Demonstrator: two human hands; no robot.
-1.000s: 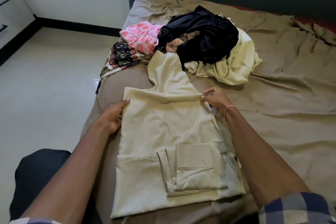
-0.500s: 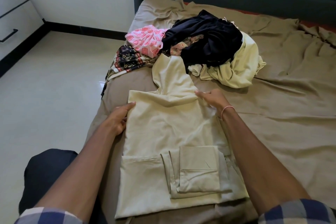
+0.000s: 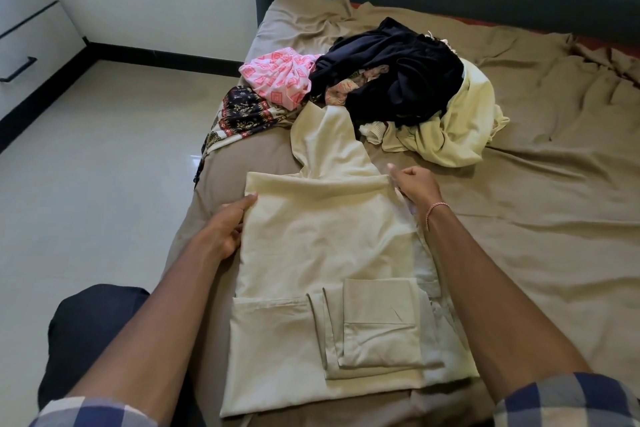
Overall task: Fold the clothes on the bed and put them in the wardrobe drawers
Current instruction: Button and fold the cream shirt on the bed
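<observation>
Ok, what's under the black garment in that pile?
A pale floral cloth peeks out beneath the black garment, and a pale yellow garment spreads from under its right side. Anything deeper is covered.

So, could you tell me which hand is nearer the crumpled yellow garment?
Right. The right hand lies just before the crumpled yellow garment; the left hand grips the opposite edge of the flat cream garment.
</observation>
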